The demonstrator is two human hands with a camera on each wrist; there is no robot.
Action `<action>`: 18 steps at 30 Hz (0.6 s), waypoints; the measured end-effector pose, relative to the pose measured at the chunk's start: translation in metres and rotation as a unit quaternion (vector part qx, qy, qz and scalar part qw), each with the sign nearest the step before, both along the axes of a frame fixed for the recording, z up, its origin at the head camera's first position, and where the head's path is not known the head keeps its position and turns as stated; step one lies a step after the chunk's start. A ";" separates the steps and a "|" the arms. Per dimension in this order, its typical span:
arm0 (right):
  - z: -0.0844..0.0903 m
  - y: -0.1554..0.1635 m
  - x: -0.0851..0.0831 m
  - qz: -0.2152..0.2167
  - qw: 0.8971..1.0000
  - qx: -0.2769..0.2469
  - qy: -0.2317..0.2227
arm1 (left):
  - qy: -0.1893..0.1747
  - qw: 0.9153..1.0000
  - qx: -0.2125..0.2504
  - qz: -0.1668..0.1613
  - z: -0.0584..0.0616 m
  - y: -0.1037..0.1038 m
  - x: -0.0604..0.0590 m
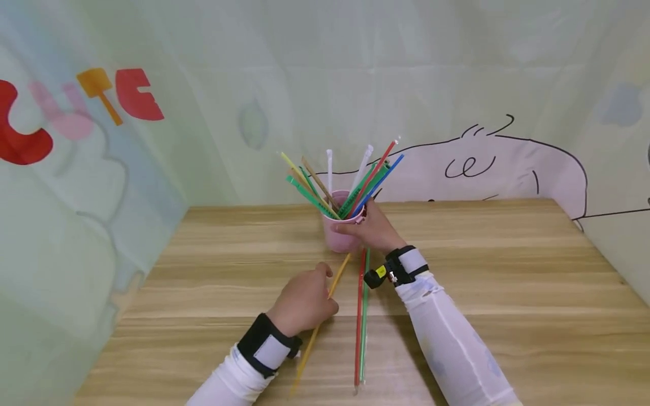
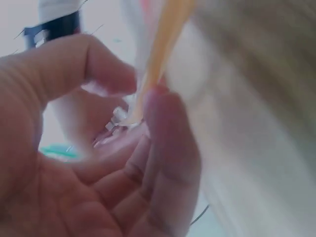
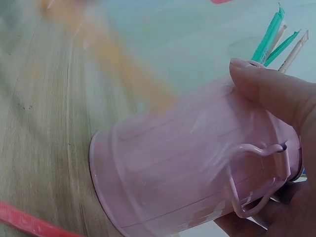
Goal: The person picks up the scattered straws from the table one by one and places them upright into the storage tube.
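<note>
My left hand [image 1: 304, 300] pinches an orange-yellow straw [image 1: 310, 351] between thumb and fingertips, the straw slanting over the table. In the left wrist view the same straw [image 2: 165, 39] rises from the pinch. With its thumb near the rim, my right hand [image 1: 380, 228] grips a small pink metal bucket [image 1: 339, 241]. A wire handle [image 3: 236, 190] shows on the bucket's side in the right wrist view. Out of the bucket stick several straws in green, yellow, brown, white, red and blue, among them a blue straw [image 1: 391, 172] at the right.
A red straw [image 1: 360, 332] and a green straw [image 1: 364, 327] lie side by side on the wooden table [image 1: 228, 270], between my forearms. Behind the table hangs a printed backdrop [image 1: 315, 84] with letters and a cartoon outline.
</note>
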State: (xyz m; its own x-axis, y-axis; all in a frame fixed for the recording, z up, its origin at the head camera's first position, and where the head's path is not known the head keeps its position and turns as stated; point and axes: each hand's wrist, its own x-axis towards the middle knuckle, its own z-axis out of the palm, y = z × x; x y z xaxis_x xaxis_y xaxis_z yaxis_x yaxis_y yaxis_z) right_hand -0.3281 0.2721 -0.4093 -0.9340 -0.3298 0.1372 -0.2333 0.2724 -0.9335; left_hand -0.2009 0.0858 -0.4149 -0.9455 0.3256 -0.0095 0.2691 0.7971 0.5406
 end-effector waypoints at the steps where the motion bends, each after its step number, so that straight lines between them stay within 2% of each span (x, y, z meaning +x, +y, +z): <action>1: 0.001 0.000 0.000 0.000 1.000 0.002 0.000 | 0.000 1.000 0.004 -0.003 0.004 -0.005 0.002; 6: 0.000 -0.001 0.002 -0.009 1.000 0.003 -0.001 | 0.011 0.998 0.050 -0.020 0.032 -0.023 0.009; 8: 0.000 0.000 0.002 -0.008 1.000 0.001 -0.002 | 0.025 0.997 0.075 -0.017 0.044 -0.029 0.009; 12: -0.001 0.000 0.000 -0.006 1.000 -0.001 -0.007 | 0.065 0.989 0.131 -0.006 0.065 -0.037 0.004; 18: 0.000 0.000 0.000 -0.005 1.000 0.000 -0.010 | 0.123 0.973 0.193 0.027 0.089 -0.044 -0.011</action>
State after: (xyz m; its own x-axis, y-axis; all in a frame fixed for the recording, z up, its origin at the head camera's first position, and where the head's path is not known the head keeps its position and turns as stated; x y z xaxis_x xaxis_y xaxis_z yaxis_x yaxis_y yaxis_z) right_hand -0.3283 0.2720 -0.4098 -0.9395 -0.3213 0.1190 -0.2128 0.2752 -0.9375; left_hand -0.2115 0.0418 -0.3256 -0.9199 0.2093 0.3316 0.3905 0.5644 0.7273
